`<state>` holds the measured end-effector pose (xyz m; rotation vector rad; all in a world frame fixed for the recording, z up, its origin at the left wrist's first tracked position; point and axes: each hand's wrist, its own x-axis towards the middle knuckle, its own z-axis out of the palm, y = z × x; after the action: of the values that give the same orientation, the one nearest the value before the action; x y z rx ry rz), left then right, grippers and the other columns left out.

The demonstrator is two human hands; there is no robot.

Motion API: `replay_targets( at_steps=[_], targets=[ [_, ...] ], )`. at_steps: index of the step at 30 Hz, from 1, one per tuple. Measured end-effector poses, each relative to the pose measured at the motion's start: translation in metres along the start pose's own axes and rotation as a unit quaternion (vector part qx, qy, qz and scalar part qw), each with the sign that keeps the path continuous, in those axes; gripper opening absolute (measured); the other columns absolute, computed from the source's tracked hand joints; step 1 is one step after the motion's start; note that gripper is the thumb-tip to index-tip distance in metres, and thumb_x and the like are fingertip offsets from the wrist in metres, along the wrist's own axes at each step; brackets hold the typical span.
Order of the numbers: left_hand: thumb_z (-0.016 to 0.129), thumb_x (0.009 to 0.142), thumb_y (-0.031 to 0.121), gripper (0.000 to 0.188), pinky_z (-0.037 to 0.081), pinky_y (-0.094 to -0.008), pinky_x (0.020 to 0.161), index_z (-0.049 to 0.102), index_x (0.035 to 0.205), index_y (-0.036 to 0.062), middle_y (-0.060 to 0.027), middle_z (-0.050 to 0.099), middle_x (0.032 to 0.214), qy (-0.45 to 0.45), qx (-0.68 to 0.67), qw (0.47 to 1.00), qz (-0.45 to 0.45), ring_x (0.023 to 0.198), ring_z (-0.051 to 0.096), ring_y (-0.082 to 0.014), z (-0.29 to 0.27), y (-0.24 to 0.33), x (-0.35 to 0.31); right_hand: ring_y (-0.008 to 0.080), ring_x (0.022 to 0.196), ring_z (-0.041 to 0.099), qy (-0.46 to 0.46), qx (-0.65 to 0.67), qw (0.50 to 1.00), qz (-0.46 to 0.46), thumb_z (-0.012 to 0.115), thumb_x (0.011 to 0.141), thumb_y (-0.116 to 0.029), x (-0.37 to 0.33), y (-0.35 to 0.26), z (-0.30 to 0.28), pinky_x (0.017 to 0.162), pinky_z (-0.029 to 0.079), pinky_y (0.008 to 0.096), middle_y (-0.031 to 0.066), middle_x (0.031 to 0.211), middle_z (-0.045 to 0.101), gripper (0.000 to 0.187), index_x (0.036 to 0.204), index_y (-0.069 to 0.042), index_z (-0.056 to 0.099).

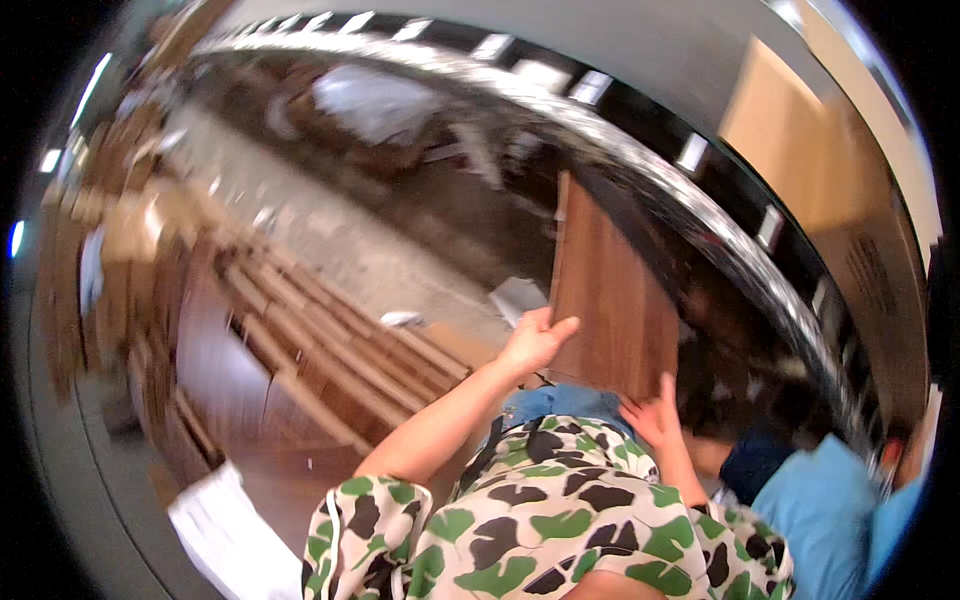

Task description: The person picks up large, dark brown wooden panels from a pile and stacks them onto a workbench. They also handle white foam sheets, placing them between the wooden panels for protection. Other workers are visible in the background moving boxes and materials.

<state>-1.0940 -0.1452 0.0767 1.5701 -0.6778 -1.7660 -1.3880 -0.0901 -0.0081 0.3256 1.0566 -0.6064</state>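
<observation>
A dark brown wood-grain board point(615, 300) is in front of my body, its long side pointing away from me. My left hand point(540, 342) is closed on its left edge, with the thumb lying over the face. At the near right corner, my right hand point(652, 412) has its fingers apart and stretched out, close against the board. Whether that hand bears any of the board's weight I cannot tell.
Stacked brown boards point(320, 335) lie to the left, near a white sheet point(235, 535). Beyond runs a curved-looking black and silvery conveyor edge point(690, 200). Cardboard point(800, 130) stands at the far right. Another person's blue clothing point(820, 515) shows at lower right.
</observation>
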Motion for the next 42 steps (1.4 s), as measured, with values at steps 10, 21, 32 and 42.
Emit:
replay_targets(
  at_steps=[10,21,32,42],
  targets=[
    [0.058,0.084,0.030,0.033,0.044,-0.0290,0.063,0.061,0.092,-0.0023,-0.0050,0.059,0.074,0.197,-0.054,0.976,0.069,0.071,0.052,-0.0114,-0.076,0.009,-0.210,0.0276,0.106,0.053,-0.139,-0.349,0.927,0.029,0.039,0.085,-0.062,-0.017,-0.020,0.079,0.092,0.041,0.0379,0.0154,0.118,0.055,0.075,0.122,0.002,0.046],
    [0.050,0.089,0.035,0.040,0.043,-0.0334,0.076,0.053,0.101,-0.0030,-0.0148,0.060,0.091,0.624,-0.157,0.749,0.155,0.085,0.055,-0.0191,-0.050,-0.177,-0.380,0.0125,0.086,0.056,-0.408,-0.694,0.568,-0.174,0.057,0.088,-0.019,-0.028,0.189,0.336,0.076,0.045,0.0265,0.0052,0.100,0.060,0.030,0.108,0.003,0.054],
    [0.035,0.089,0.055,0.070,0.040,-0.0492,0.083,0.051,0.103,-0.0112,-0.0335,0.056,0.097,0.830,-0.126,0.503,-0.204,0.095,0.052,-0.0464,-0.022,-0.312,-0.408,0.0183,0.070,0.057,-0.494,-0.819,0.247,-0.155,0.064,0.082,-0.028,0.010,0.446,0.338,0.064,0.045,0.0312,0.0109,0.078,0.063,0.032,0.092,0.002,0.060],
    [0.059,0.086,0.025,0.039,0.044,-0.0354,0.086,0.054,0.111,-0.0044,-0.0113,0.059,0.109,0.686,-0.552,0.433,0.193,0.099,0.057,-0.0230,-0.029,-0.358,-0.389,0.0420,0.095,0.054,-0.509,-0.811,-0.065,-0.279,0.066,0.076,-0.034,0.051,0.463,0.334,0.083,0.045,0.0444,0.0270,0.105,0.053,0.051,0.104,0.006,0.050]
  ],
)
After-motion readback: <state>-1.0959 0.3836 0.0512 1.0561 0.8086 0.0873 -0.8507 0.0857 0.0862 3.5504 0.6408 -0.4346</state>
